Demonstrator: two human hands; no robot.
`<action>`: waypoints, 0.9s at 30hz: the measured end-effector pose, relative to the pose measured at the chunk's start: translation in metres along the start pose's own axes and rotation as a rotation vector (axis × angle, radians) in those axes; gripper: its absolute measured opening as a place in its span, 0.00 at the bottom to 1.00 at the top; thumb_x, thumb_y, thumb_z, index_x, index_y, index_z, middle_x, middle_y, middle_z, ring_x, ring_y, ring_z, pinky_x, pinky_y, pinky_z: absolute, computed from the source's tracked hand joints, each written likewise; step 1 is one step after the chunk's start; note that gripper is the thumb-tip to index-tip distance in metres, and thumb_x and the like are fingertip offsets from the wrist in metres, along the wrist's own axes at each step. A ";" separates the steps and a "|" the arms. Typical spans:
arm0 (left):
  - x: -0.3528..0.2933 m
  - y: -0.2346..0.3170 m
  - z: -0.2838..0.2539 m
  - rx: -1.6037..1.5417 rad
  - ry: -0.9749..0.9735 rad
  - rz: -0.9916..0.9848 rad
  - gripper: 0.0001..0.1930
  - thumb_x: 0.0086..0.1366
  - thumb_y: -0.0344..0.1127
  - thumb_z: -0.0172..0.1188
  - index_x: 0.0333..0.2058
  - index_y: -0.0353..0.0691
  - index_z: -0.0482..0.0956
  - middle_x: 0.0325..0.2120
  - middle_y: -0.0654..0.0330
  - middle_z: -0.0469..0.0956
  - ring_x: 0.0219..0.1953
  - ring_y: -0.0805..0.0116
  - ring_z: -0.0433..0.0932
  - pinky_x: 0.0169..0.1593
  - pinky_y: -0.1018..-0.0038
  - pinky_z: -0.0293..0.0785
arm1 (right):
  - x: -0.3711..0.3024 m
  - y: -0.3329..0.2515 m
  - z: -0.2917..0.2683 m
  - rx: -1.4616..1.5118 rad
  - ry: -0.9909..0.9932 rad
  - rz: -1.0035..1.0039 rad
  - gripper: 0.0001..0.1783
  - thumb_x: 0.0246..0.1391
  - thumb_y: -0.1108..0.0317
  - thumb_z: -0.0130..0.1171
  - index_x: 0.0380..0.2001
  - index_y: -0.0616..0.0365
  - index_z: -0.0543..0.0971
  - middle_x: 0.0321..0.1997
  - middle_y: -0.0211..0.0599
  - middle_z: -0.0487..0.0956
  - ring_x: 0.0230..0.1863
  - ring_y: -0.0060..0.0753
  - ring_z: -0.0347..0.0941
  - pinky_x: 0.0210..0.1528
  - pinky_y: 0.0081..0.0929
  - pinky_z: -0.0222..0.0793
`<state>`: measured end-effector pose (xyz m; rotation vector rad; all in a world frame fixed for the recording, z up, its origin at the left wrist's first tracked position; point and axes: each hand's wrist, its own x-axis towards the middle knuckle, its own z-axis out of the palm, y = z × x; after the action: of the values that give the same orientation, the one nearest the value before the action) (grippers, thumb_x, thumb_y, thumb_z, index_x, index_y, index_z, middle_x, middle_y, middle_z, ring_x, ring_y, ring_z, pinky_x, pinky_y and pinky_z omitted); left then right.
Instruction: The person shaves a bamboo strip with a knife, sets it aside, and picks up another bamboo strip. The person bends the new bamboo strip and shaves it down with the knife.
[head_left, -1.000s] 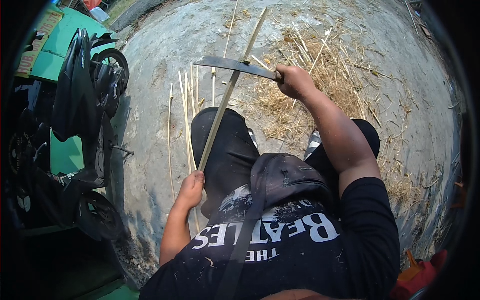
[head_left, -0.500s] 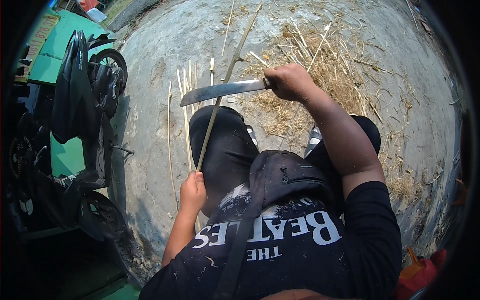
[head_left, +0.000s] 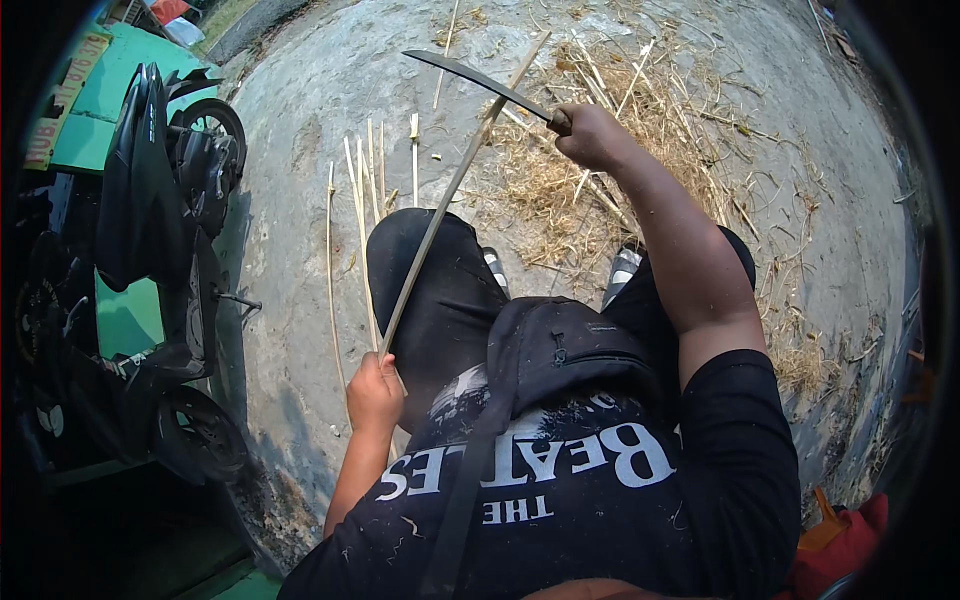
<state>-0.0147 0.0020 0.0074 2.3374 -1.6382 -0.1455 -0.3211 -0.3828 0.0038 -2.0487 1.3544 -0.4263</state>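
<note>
My left hand (head_left: pixel 375 392) is closed around the lower end of a long thin wooden stick (head_left: pixel 432 228), beside my left thigh. The stick slants up and away to the right, over my left knee. In my right hand (head_left: pixel 597 136), closed on its dark handle, is a machete (head_left: pixel 462 72). Its blade points left and crosses the upper part of the stick, seen nearly edge-on. Whether the blade touches the stick I cannot tell.
Several pale stripped sticks (head_left: pixel 362 235) lie on the concrete ground left of my knee. Straw-like shavings (head_left: pixel 560 195) and more sticks are heaped ahead of my feet. A black motorcycle (head_left: pixel 150 190) stands at the left. A red and orange item (head_left: pixel 840 545) sits at lower right.
The machete has moved away from me toward the stick's far end, its blade turning from broadside to edge-on. The stick leans further right. A side stub seen earlier on it no longer shows.
</note>
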 end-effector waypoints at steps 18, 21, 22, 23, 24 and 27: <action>-0.006 -0.020 -0.010 0.052 -0.077 -0.053 0.18 0.75 0.48 0.49 0.38 0.36 0.75 0.26 0.39 0.79 0.33 0.31 0.78 0.34 0.45 0.71 | -0.034 -0.064 0.000 -0.425 -0.099 -0.303 0.08 0.56 0.65 0.60 0.39 0.50 0.82 0.36 0.43 0.84 0.40 0.47 0.82 0.44 0.43 0.78; -0.001 -0.013 -0.010 0.068 -0.051 -0.048 0.18 0.74 0.48 0.50 0.37 0.36 0.74 0.25 0.39 0.78 0.32 0.30 0.77 0.33 0.45 0.71 | -0.005 -0.004 -0.014 -0.032 -0.012 0.104 0.10 0.56 0.69 0.58 0.41 0.52 0.83 0.37 0.45 0.84 0.39 0.43 0.82 0.45 0.40 0.77; 0.002 -0.013 -0.010 0.065 -0.042 -0.042 0.18 0.74 0.48 0.50 0.37 0.36 0.74 0.25 0.39 0.78 0.32 0.30 0.77 0.33 0.45 0.71 | -0.004 0.010 -0.019 -0.007 -0.009 0.170 0.12 0.55 0.70 0.57 0.42 0.54 0.83 0.37 0.44 0.84 0.38 0.42 0.81 0.45 0.40 0.77; 0.004 -0.016 -0.013 0.117 -0.062 -0.024 0.18 0.74 0.47 0.51 0.36 0.37 0.74 0.25 0.40 0.78 0.31 0.31 0.77 0.33 0.45 0.71 | -0.004 0.015 -0.019 -0.099 -0.034 0.128 0.11 0.54 0.70 0.57 0.41 0.54 0.82 0.37 0.44 0.84 0.39 0.44 0.82 0.45 0.41 0.77; 0.008 -0.018 -0.015 0.168 -0.083 -0.005 0.17 0.73 0.47 0.52 0.34 0.37 0.73 0.25 0.42 0.78 0.30 0.32 0.77 0.32 0.45 0.72 | -0.003 0.021 -0.018 -0.192 -0.059 0.088 0.11 0.54 0.70 0.57 0.41 0.54 0.82 0.37 0.45 0.84 0.40 0.45 0.82 0.45 0.42 0.77; 0.007 -0.020 -0.020 0.137 -0.110 0.001 0.16 0.72 0.46 0.53 0.34 0.37 0.72 0.24 0.41 0.77 0.30 0.32 0.77 0.32 0.45 0.72 | -0.023 -0.017 0.004 -0.214 -0.048 -0.149 0.10 0.52 0.68 0.60 0.38 0.53 0.82 0.37 0.47 0.83 0.43 0.53 0.80 0.46 0.45 0.76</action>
<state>0.0107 0.0051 0.0216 2.4702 -1.7523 -0.1693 -0.3165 -0.3563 0.0135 -2.3301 1.2707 -0.3042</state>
